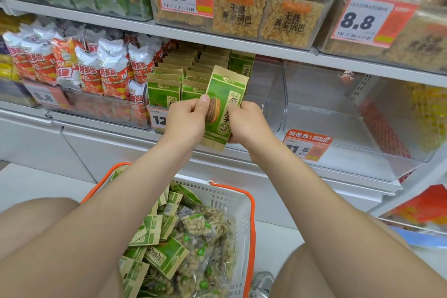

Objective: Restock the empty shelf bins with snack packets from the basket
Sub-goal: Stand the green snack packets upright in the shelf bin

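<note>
A green and tan sunflower-seed packet (223,94) is held upright in front of the middle shelf. My left hand (187,121) pinches its left edge and my right hand (246,122) grips its right edge. Behind it a clear bin (169,89) holds rows of the same packets standing upright. To its right a clear bin (338,133) stands bare. Below, between my knees, the white basket with orange rim (232,203) holds several green packets and clear bags of pale snacks.
Red and silver snack bags (96,68) fill the bin at the left. The upper shelf carries boxes of golden rice crisps (266,14) and 8.8 price tags. An orange 11.5 price tag (306,144) hangs on the bare bin's front.
</note>
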